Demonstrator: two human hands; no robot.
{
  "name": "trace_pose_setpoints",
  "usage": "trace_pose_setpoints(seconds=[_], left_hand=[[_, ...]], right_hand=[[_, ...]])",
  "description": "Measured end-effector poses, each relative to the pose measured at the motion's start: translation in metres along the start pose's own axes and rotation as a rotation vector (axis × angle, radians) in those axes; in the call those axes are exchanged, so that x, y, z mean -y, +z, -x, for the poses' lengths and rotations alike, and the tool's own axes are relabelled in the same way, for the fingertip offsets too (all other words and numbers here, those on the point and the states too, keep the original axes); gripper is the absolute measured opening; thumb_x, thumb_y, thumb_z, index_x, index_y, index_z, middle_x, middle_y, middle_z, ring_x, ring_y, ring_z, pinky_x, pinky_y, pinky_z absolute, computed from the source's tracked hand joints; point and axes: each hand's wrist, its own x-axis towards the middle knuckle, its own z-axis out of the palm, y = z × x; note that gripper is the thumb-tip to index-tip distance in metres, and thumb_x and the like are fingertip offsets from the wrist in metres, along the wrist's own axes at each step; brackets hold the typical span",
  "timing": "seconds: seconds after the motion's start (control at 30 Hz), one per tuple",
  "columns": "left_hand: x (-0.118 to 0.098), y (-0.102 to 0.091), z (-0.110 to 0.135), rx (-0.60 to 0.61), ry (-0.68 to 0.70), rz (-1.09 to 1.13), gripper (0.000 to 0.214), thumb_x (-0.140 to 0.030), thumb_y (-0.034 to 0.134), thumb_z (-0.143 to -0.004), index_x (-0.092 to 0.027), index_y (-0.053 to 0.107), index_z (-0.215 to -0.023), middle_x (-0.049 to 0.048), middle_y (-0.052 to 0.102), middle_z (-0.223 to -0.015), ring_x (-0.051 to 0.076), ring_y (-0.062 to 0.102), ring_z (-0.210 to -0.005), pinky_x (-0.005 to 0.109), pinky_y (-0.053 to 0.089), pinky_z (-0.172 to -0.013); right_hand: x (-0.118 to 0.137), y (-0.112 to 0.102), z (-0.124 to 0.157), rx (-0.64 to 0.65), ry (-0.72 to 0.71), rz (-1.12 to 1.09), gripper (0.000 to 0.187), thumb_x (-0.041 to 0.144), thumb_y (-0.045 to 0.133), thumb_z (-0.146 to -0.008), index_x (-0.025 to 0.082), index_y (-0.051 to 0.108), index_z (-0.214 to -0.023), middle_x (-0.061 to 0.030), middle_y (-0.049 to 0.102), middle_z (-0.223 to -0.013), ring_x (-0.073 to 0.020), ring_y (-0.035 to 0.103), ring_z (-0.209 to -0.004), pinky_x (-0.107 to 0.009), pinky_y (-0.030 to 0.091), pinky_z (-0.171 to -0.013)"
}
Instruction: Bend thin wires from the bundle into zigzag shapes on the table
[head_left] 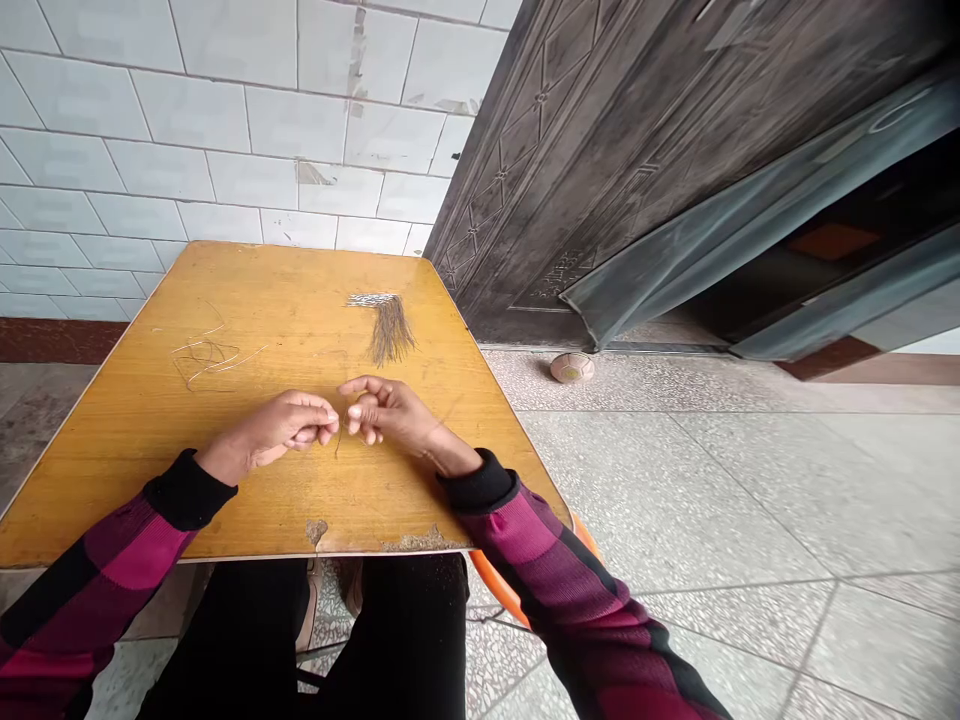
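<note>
Head view: I watched the left hand and right hand bring their fingertips together on a thin brown strand, above the yellow wooden table, seemingly so it would not slip.

Here I am at a chipped yellow wooden bench, cracked white wall tiles straight ahead, a dark embossed metal door off to my right, a scuffed ball sitting on the speckled stone floor beside it, and an orange stool edge peeking out below.
</note>
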Motion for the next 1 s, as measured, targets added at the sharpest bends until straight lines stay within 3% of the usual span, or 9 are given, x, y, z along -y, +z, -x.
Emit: trace_pose_setpoints(seconds=[0.17, 0.23, 0.3, 0.37, 0.43, 0.5, 0.57, 0.8, 1.0], left_hand=[[-0.002, -0.015, -0.001, -0.253, 0.154, 0.136, 0.016, -0.023, 0.065, -0.068, -0.011, 0.058, -0.06, 0.0023, 0.054, -0.059, 0.002, 0.03, -0.041, 0.016, 0.016, -0.037], [-0.002, -0.017, -0.001, -0.337, 0.195, 0.172, 0.015, -0.022, 0.066, -0.067, -0.011, 0.058, -0.061, 0.0019, 0.054, -0.058, 0.002, 0.032, -0.041, 0.015, 0.018, -0.036], [-0.002, -0.015, -0.002, -0.399, 0.213, 0.192, 0.015, -0.023, 0.066, -0.067, -0.011, 0.059, -0.062, 0.0015, 0.054, -0.057, 0.002, 0.033, -0.041, 0.015, 0.019, -0.036], [-0.001, -0.011, -0.002, -0.44, 0.218, 0.193, 0.016, -0.023, 0.066, -0.068, -0.011, 0.059, -0.062, 0.0013, 0.054, -0.058, 0.003, 0.035, -0.041, 0.015, 0.021, -0.036], [0.0, -0.006, -0.003, -0.456, 0.215, 0.18, 0.015, -0.023, 0.065, -0.068, -0.011, 0.059, -0.062, 0.0012, 0.054, -0.057, 0.003, 0.036, -0.04, 0.015, 0.021, -0.035], [0.001, 0.0, -0.002, -0.446, 0.214, 0.162, 0.015, -0.023, 0.064, -0.069, -0.011, 0.059, -0.061, 0.0012, 0.054, -0.056, 0.003, 0.036, -0.039, 0.016, 0.022, -0.035], [0.002, 0.005, -0.001, -0.419, 0.212, 0.154, 0.016, -0.023, 0.063, -0.07, -0.011, 0.059, -0.061, 0.0012, 0.054, -0.056, 0.003, 0.036, -0.039, 0.016, 0.022, -0.036], [0.003, 0.01, 0.001, -0.392, 0.213, 0.229, 0.019, -0.024, 0.064, -0.069, -0.012, 0.056, -0.058, 0.0001, 0.053, -0.057, 0.003, 0.037, -0.041, 0.017, 0.026, -0.038], [0.005, 0.009, -0.001, -0.442, 0.227, 0.264, 0.018, -0.026, 0.066, -0.068, -0.012, 0.057, -0.06, -0.0007, 0.054, -0.057, 0.004, 0.037, -0.042, 0.018, 0.028, -0.039]], right_hand=[[0.008, -0.027, -0.006, -0.638, -0.296, 0.003, 0.029, 0.045, 0.064, -0.081, 0.018, 0.059, -0.092, 0.0002, 0.065, -0.074, -0.0074, 0.057, -0.056, -0.018, 0.041, -0.049], [0.012, -0.032, -0.001, -0.857, -0.507, 0.188, 0.024, 0.041, 0.054, -0.089, 0.02, 0.059, -0.097, -0.0033, 0.066, -0.086, -0.0118, 0.062, -0.073, -0.024, 0.048, -0.061], [0.014, -0.027, 0.006, -0.949, -0.744, 0.551, 0.021, 0.036, 0.05, -0.092, 0.021, 0.059, -0.104, -0.0065, 0.067, -0.098, -0.0171, 0.063, -0.092, -0.034, 0.05, -0.078], [0.013, -0.015, 0.012, -0.815, -0.914, 1.003, 0.019, 0.031, 0.054, -0.091, 0.022, 0.061, -0.106, -0.007, 0.067, -0.105, -0.0215, 0.059, -0.106, -0.044, 0.043, -0.094], [0.009, -0.003, 0.015, -0.548, -0.944, 1.325, 0.021, 0.028, 0.058, -0.09, 0.025, 0.062, -0.11, -0.0046, 0.068, -0.109, -0.0225, 0.056, -0.113, -0.049, 0.034, -0.105], [0.004, 0.004, 0.014, -0.372, -0.91, 1.482, 0.022, 0.025, 0.055, -0.093, 0.025, 0.062, -0.113, -0.0037, 0.068, -0.112, -0.0216, 0.055, -0.116, -0.05, 0.029, -0.109], [0.0, 0.004, 0.01, -0.292, -0.868, 1.53, 0.025, 0.019, 0.048, -0.095, 0.024, 0.062, -0.115, -0.0037, 0.069, -0.107, -0.0199, 0.057, -0.112, -0.051, 0.029, -0.11], [-0.004, -0.01, 0.006, -0.268, -0.78, 1.59, 0.034, 0.011, 0.041, -0.095, 0.021, 0.063, -0.119, -0.0049, 0.07, -0.091, -0.016, 0.061, -0.09, -0.039, 0.04, -0.1], [-0.004, -0.006, 0.006, -0.351, -0.682, 1.698, 0.03, 0.018, 0.045, -0.095, 0.019, 0.066, -0.116, -0.0044, 0.07, -0.078, -0.0163, 0.059, -0.073, -0.031, 0.039, -0.07]])
